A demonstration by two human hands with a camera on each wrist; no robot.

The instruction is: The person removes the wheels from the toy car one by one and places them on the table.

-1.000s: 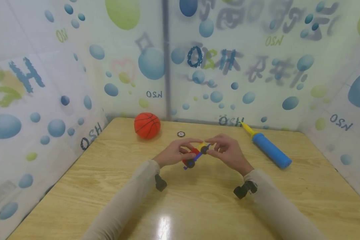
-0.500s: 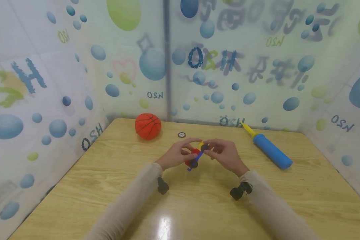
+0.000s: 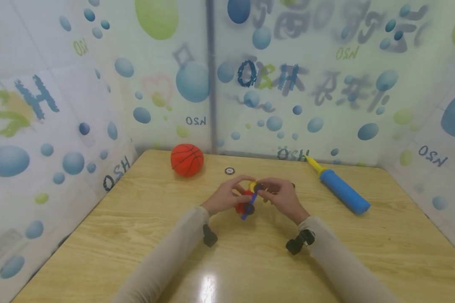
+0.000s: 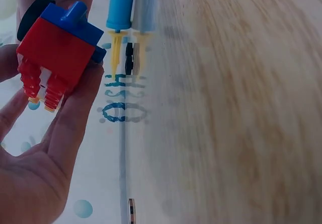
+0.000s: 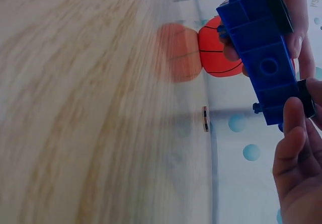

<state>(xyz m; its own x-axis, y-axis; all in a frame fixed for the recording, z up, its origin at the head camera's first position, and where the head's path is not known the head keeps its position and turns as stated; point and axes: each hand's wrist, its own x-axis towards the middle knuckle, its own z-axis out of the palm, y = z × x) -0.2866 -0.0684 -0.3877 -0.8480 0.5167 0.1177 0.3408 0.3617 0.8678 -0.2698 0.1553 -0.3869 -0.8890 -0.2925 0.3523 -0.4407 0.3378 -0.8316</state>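
Observation:
Above the table, a toy car (image 3: 246,202) with a blue chassis (image 5: 264,63), a red body (image 4: 55,50), a yellow part (image 3: 252,186) and black wheels is held between both hands. My left hand (image 3: 227,195) grips its red and yellow upper part, thumb on the near side. My right hand (image 3: 282,195) pinches a black wheel (image 5: 306,97) at the car's far end. The right wrist view shows the underside, with a second wheel (image 5: 279,12) on the same side and bare blue pegs along the opposite side.
A small red basketball (image 3: 187,160) sits at the back left of the wooden table (image 3: 144,235). A black-and-white round chip (image 3: 229,171) lies behind the hands. To the right is a blue hand pump (image 3: 344,191) with a yellow nozzle. Dark round pieces (image 4: 129,59) lie beyond my right hand.
The toy car has turned steeper, its lower end swinging right and slightly nearer. Both hands keep hold, and my right hand has shifted slightly left. A dark piece now shows behind it.

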